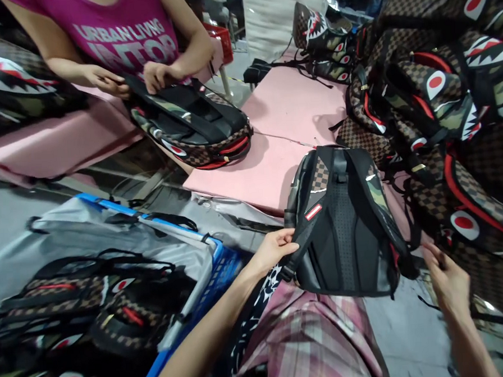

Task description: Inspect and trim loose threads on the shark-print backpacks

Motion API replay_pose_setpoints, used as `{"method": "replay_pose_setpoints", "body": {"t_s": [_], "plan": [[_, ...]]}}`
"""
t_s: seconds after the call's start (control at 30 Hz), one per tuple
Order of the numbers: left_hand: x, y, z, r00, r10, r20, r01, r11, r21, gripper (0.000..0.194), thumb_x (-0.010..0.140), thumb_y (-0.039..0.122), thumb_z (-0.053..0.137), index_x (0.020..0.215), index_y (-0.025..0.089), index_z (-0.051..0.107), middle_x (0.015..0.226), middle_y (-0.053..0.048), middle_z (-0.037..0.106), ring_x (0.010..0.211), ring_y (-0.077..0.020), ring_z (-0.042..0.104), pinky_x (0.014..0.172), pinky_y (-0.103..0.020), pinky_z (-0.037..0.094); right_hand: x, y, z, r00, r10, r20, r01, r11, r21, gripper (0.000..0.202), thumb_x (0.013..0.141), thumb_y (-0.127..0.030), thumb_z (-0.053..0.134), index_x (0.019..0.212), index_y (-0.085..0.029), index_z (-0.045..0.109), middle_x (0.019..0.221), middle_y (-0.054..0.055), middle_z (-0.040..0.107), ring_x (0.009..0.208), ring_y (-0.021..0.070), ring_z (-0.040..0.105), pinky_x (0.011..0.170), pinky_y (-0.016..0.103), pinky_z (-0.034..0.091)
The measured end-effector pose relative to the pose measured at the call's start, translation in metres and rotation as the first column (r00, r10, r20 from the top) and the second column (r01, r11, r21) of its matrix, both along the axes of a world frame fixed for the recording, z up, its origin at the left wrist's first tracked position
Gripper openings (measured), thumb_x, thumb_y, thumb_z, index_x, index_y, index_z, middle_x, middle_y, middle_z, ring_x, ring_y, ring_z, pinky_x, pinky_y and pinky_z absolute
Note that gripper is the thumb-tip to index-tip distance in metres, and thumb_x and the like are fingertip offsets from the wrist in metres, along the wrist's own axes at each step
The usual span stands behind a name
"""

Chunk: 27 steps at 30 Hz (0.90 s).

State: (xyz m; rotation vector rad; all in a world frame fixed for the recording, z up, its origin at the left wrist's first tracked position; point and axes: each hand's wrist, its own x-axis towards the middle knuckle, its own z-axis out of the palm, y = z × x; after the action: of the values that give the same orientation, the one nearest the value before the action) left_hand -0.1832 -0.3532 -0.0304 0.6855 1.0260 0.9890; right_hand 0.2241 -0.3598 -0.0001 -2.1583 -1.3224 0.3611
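Note:
A black backpack (341, 223) with checkered and camouflage sides leans at the pink table's near edge, its shoulder straps and padded back facing up. My left hand (280, 246) pinches the left shoulder strap near its lower end. Beside the backpack's lower right corner, my right hand (448, 279) is closed with its fingertips together. Whatever sits between those fingers, perhaps something small and dark, is too blurred to name. A small red and white label (314, 212) shows on the left strap.
Across the pink table (271, 170), a co-worker in a magenta shirt (120, 26) handles another backpack (197, 124). Similar backpacks are piled high on the right (436, 100). To my left stands a blue crate (215, 258) lined with grey sheeting, holding several more backpacks.

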Motion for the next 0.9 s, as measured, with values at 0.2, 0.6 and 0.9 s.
{"method": "replay_pose_setpoints", "body": {"t_s": [0.2,0.6,0.9], "plan": [[0.012,-0.005,-0.003,0.992,0.012,-0.128,-0.007,0.999,0.037,0.045,0.058,0.023,0.074,0.101,0.014,0.064,0.063,0.006,0.047,0.056,-0.0056,0.046,0.059,-0.020,0.036,-0.021,0.046,-0.001,0.988,0.153,0.004,-0.147,0.958,-0.248,0.060,0.065,-0.055,0.061,0.107,-0.011,0.066,0.076,0.009,0.069,0.072,0.0265,0.062,0.065,0.034,0.046],[0.058,-0.018,-0.014,0.950,-0.217,-0.224,0.212,0.976,-0.049,0.048,0.062,0.030,0.071,0.103,0.011,0.057,0.058,0.007,0.043,0.049,-0.0067,0.044,0.050,-0.021,0.036,-0.099,-0.007,-0.017,0.820,0.093,-0.565,-0.171,0.981,-0.088,0.040,0.055,-0.042,0.073,0.081,-0.014,0.064,0.064,0.000,0.057,0.059,0.0137,0.051,0.059,0.027,0.042],[0.070,-0.015,-0.019,0.920,-0.209,-0.333,0.203,0.978,-0.053,0.043,0.060,0.032,0.071,0.097,0.012,0.059,0.053,0.008,0.044,0.046,-0.0067,0.043,0.048,-0.019,0.035,-0.084,-0.006,-0.022,0.760,0.071,-0.646,-0.178,0.979,-0.101,0.036,0.053,-0.038,0.073,0.079,-0.014,0.064,0.059,-0.003,0.052,0.056,0.0115,0.047,0.056,0.025,0.039]]}}
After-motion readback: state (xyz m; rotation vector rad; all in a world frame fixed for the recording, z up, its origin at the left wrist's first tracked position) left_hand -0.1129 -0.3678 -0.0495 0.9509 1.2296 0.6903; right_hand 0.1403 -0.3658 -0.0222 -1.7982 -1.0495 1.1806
